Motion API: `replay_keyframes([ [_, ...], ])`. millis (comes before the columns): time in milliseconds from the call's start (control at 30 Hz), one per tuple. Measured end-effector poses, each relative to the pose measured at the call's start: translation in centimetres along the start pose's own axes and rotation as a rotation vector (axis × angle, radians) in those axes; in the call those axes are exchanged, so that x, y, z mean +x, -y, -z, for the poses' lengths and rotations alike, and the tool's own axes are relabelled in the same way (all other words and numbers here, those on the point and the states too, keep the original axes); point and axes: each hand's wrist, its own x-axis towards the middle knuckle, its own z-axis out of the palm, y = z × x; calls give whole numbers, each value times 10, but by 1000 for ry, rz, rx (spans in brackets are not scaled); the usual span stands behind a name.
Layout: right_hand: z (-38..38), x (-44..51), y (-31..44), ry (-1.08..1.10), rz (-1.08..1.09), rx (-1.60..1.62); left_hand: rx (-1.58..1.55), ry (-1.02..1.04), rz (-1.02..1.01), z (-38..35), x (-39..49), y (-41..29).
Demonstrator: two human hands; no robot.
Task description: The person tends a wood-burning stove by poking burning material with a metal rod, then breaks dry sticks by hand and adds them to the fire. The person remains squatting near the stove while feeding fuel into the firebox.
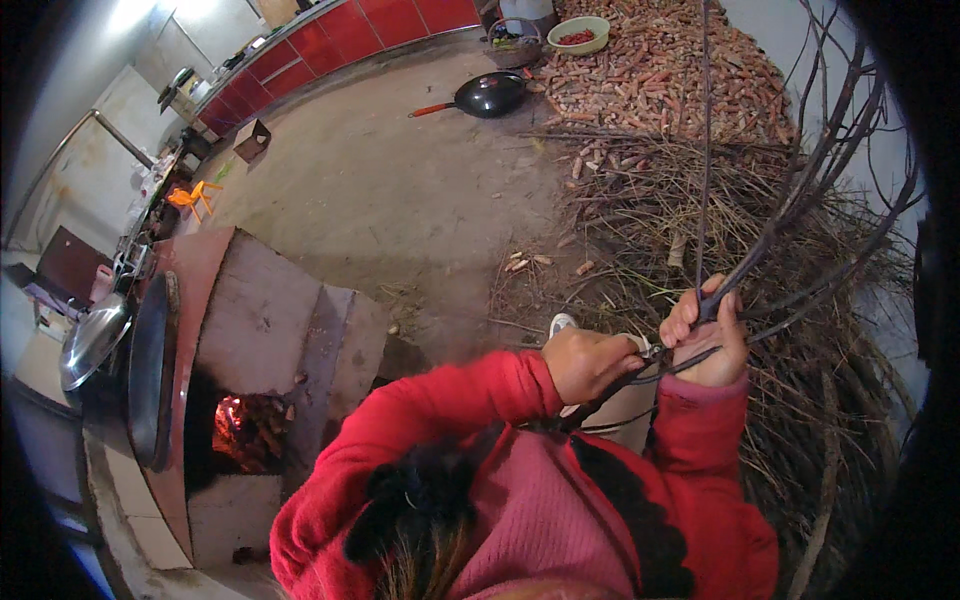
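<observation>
Thin bare tree branches [780, 217] fan upward from my right hand [716, 349], which grips them near the fork. My left hand [589, 366] is closed around the dark lower stem, close beside the right wrist; some twigs loop past both hands. What lies inside the left fist is partly hidden. Below the hands, a shoe [561, 324] shows on the floor. To the right, a big heap of dry brushwood [675, 202] reaches along the wall. On the left stands a wood-fired stove [259, 315], with a fire [240, 427] glowing in its opening.
A large wok [154, 367] and a shiny metal lid [97, 341] are at the stove top. On the floor lie a black pan [491, 95] and a cardboard box [251, 140]. Corncobs [660, 67] are piled near a basin [596, 43] of red peppers. An orange chair [193, 197] stands farther left.
</observation>
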Motion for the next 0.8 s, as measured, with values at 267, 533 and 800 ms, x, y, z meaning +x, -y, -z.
replay_keyframes([
  [267, 29, 10, 34, -40, 251, -20, 3, -198, 30, 23, 14, 0],
  [533, -4, 17, -12, 193, -174, -49, 549, -321, -212, 83, 85, -17],
  [800, 0, 5, -22, 303, -268, 27, 778, 39, -447, 104, 95, -2],
])
